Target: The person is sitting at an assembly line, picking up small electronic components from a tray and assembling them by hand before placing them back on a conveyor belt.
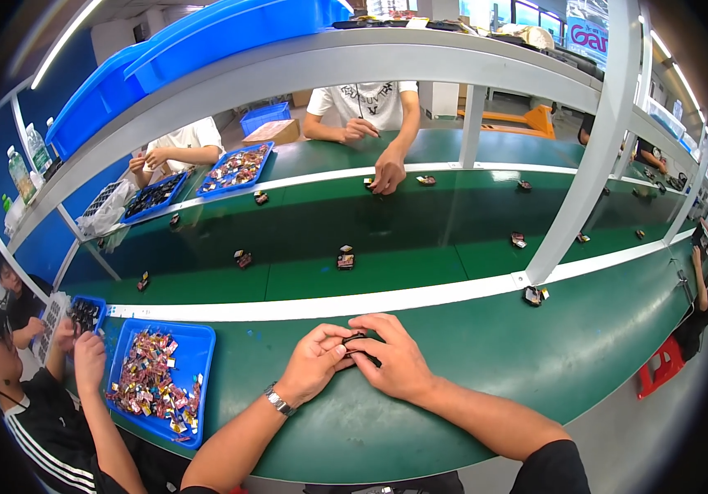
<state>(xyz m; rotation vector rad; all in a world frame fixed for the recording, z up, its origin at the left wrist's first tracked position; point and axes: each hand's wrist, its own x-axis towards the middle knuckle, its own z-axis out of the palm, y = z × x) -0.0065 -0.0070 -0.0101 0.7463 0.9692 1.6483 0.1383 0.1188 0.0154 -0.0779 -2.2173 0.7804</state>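
Over the green bench top my left hand and my right hand meet. Between their fingertips they pinch a small black plastic part, mostly covered by the fingers, so its exact kind does not show. A metal-banded watch is on my left wrist. To the left of my hands lies a blue tray heaped with small wired electronic pieces in reddish, white and yellow. One black assembly with a similar piece in it rests on the bench to the right, apart from my hands.
Beyond a white rail, a green belt carries several spaced assemblies. A grey upright and an overhead shelf with blue bins frame the bench. Co-workers sit at the left and across; one reaches a hand over the belt.
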